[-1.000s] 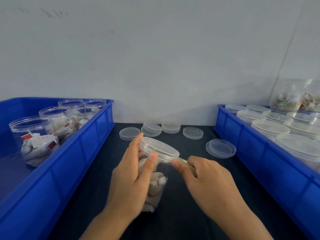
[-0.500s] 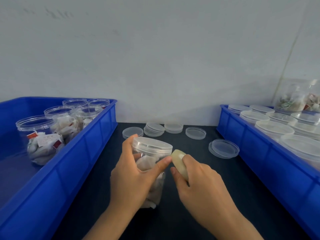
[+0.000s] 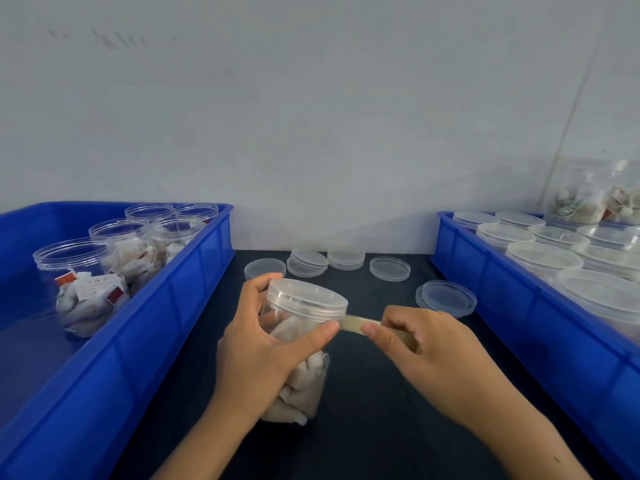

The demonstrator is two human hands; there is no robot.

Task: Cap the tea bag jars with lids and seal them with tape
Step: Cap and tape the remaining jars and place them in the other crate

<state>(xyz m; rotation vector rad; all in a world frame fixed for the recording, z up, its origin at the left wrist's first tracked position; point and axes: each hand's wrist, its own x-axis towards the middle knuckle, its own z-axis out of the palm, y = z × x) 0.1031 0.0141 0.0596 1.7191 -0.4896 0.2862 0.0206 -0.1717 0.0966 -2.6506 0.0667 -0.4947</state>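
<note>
left hand (image 3: pixel 258 344) grips capped jar (image 3: pixel 298 358) of tea bags at frame centre, standing on the dark tabletop (image 3: pixel 374 410); thumb presses just under the lid (image 3: pixel 308 299). right hand (image 3: pixel 429 355) pinches tape roll (image 3: pixel 403 336), a strip of tape (image 3: pixel 353 322) stretched from it to the jar's neck. open jars (image 3: pixel 78 278) sit in blue bin (image 3: pixel 145 327) at left. capped jars (image 3: pixel 543 259) in right bin (image 3: pixel 512 306). loose lids (image 3: pixel 308 261) lie on the tabletop at back.

Dark tabletop (image 3: pixel 381 393) against pale wall.
Bearing two blue bins, left (image 3: pixel 145 341) and right (image 3: pixel 540 313), loose clear lids (image 3: pixel 389 269) between, one capped tea bag jar (image 3: pixel 301 382).
</note>
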